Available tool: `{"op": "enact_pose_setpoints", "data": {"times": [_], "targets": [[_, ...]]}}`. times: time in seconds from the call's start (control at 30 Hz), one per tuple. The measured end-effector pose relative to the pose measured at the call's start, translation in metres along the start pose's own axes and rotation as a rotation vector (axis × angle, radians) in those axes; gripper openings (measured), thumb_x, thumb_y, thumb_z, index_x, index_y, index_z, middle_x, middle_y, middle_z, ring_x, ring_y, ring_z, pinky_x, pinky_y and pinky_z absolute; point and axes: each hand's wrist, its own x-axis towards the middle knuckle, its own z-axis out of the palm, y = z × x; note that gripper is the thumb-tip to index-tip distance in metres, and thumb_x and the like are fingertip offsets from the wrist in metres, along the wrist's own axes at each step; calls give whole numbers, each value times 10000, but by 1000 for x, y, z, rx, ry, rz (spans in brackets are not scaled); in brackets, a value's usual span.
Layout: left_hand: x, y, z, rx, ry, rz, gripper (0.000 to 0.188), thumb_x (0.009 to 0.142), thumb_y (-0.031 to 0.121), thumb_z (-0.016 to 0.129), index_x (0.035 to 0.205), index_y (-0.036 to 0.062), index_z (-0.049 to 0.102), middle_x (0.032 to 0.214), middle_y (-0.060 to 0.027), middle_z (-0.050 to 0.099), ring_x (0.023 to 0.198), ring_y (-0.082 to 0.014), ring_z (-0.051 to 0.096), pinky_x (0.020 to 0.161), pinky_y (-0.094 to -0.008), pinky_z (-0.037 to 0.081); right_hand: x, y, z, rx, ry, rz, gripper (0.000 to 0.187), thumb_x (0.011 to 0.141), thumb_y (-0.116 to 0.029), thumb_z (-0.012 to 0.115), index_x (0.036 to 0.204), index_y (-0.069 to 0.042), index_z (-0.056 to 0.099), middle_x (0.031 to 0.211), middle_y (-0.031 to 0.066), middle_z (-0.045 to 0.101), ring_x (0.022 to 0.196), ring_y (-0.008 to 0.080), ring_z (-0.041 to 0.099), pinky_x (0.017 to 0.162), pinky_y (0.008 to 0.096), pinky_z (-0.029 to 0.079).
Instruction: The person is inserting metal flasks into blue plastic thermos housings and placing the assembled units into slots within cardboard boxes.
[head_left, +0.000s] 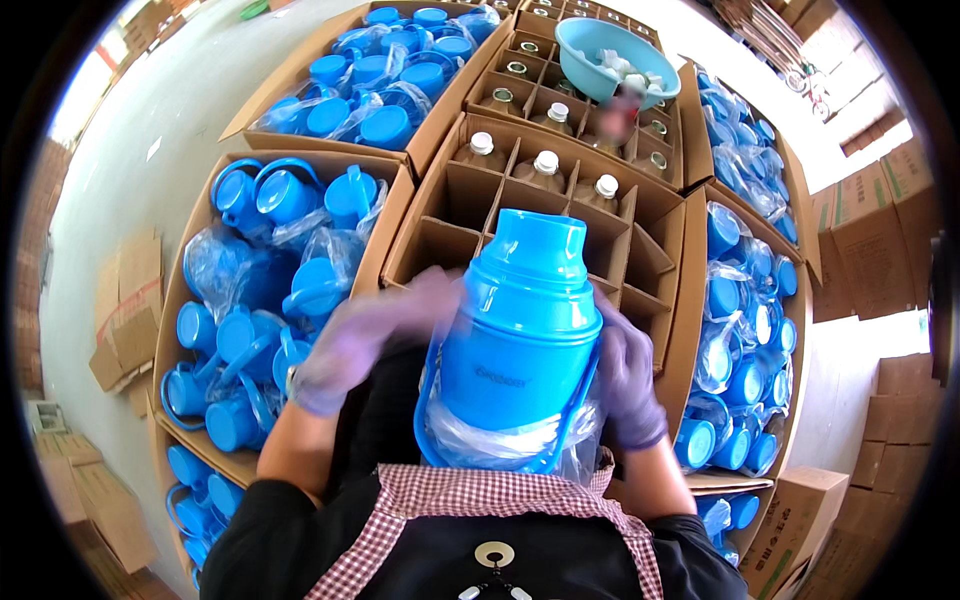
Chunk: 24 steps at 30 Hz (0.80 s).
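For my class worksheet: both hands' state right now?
Left hand: blurred beside the blue flask; grip cannot be told.
Right hand: at the flask's right side; grip unclear.

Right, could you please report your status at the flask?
Right hand at blue flask, right side. Left hand motion-blurred, left side. Divided carton just beyond.

Downward fisheye view from head height

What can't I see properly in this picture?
In the head view:
Left hand: fingers smeared by motion blur.
Blue flask: bottom hidden by clear plastic and the checked apron.
Reddish thing below the bowl: too blurred to name.
Stacked boxes, right: cut off by the dark lens rim.
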Motion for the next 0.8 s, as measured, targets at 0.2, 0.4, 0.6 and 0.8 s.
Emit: {"op": "enact_pose_setpoints", "data": {"times": [0.2,0.4,0.6,0.8], "targets": [[25,-69,1,249,312,-196,686,1109,527,390,1561,12,429,1581,-214,476,1495,-378,416,1245,-517,297,23,-18,9,-1,132,-468,653,1060,-483,513,1420,54,602,1520,289,531,1444,402,504,1217,469,360],[-48,-71,-6,801,-90,-12,566,1082,508,518,1328,28,689,1396,-167,667,1428,-386,522,1253,-483,315,26,73,-38,-53,-205,328,626,1118,-470,410,1482,20,550,1426,246,640,1275,331,667,1174,435,427],[34,-30,57,436,408,-390,810,1079,645,405,1483,-43,543,1579,-236,489,1478,-372,469,1256,-459,327,8,34,-7,94,-8,-134,709,1016,-382,649,1540,57,462,1507,287,550,1419,409,537,1196,435,401],[23,-53,42,66,644,-320,543,1157,316,378,1580,-21,428,1634,-191,440,1522,-311,412,1272,-422,287,13,19,-5,-26,14,-503,720,1012,-368,550,1559,82,419,1602,282,441,1493,405,440,1237,465,325]]}}
